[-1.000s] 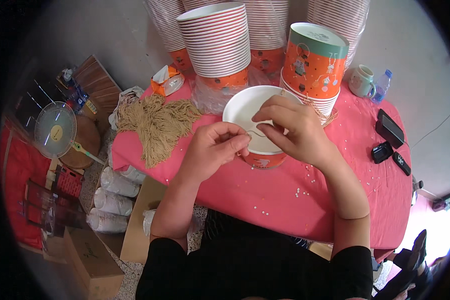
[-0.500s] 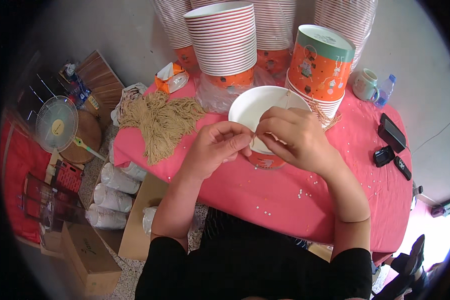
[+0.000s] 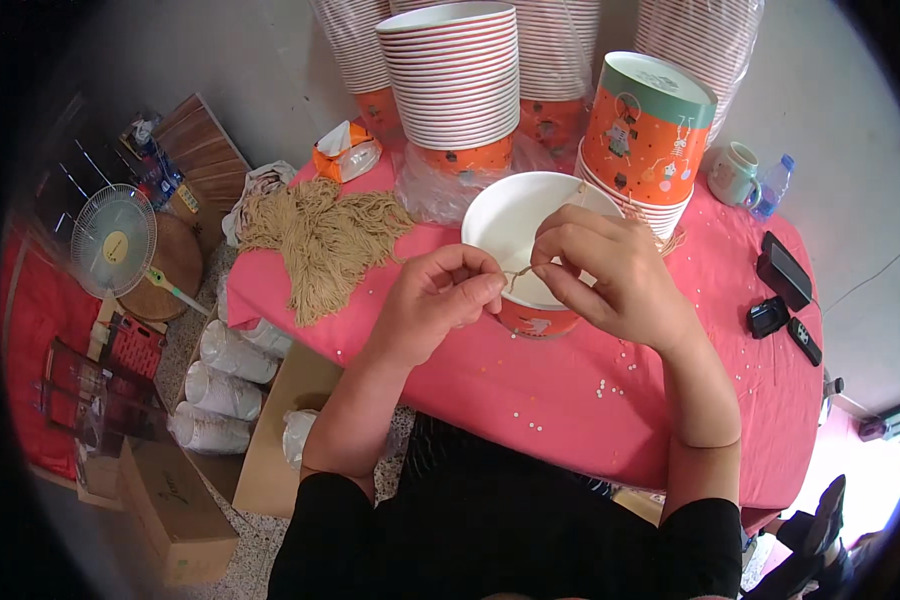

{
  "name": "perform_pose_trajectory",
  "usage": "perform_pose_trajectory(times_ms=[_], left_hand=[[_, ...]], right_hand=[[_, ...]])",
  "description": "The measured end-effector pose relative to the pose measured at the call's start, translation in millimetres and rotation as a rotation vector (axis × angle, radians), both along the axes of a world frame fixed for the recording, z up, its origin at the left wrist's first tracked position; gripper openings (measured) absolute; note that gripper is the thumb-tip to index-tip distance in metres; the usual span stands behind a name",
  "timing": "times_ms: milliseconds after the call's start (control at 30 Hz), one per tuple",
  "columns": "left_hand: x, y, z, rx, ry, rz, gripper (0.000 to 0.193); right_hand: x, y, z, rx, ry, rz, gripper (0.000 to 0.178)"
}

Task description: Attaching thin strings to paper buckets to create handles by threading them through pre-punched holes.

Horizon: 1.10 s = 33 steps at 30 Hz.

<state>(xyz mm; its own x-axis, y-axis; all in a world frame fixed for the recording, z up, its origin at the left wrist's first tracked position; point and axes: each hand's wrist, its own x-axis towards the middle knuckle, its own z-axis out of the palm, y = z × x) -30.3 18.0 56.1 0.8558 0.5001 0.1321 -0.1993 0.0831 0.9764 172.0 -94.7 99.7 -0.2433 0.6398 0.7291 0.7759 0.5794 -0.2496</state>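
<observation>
Over the near rim of a white-lined orange paper bucket (image 3: 495, 220), both my hands pinch a thin tan string (image 3: 516, 274). My left hand (image 3: 448, 298) is closed on it between thumb and forefinger. Just to the right, my right hand (image 3: 610, 275) pinches the string too, fingertips bent down over the bucket's opening. A short, slightly curved length of string shows between the two hands. Part of the bucket's rim and inside is hidden behind my right hand. A tan strand also hangs at the bucket's far rim.
A heap of tan strings (image 3: 325, 240) lies left on the pink tablecloth (image 3: 530, 400). Tall bucket stacks (image 3: 450, 90) stand behind, with an upturned orange bucket (image 3: 645, 130) at right. A mug (image 3: 734, 175), a bottle (image 3: 773, 185) and black devices (image 3: 784, 270) line the right side.
My hands have moved slightly apart, the right one shifting right, so more of the string now shows between them. The view has shifted a little.
</observation>
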Motion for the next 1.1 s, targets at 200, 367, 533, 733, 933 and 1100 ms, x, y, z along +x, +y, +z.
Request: perform_pose_trajectory(times_ms=[200,367,533,733,933,1100], left_hand=[[7.2,-11.8,-5.0,0.138,-0.020,0.141,0.012],[9.3,-16.2,-8.0,0.286,-0.050,0.218,0.011],[9.4,-16.3,-8.5,0.378,0.005,0.236,0.011],[7.5,-17.4,-6.3,0.345,-0.012,0.260,0.011],[5.0,-12.5,-7.8,0.299,-0.052,0.209,0.011],[5.0,-12.6,-3.2,0.179,-0.057,0.140,0.010]], right_hand=[[-3.7,4.9,-7.0,-0.020,-0.002,0.054,0.010],[-3.3,4.3,-6.7,-0.053,-0.019,0.048,0.012],[-2.3,4.4,-5.9,-0.046,-0.054,0.043,0.013],[1.4,0.6,-1.6,-0.061,0.189,0.060,0.009],[8.4,0.0,1.7,-0.017,0.155,0.035,0.010],[8.2,-2.6,2.4,-0.044,0.085,0.055,0.009]])
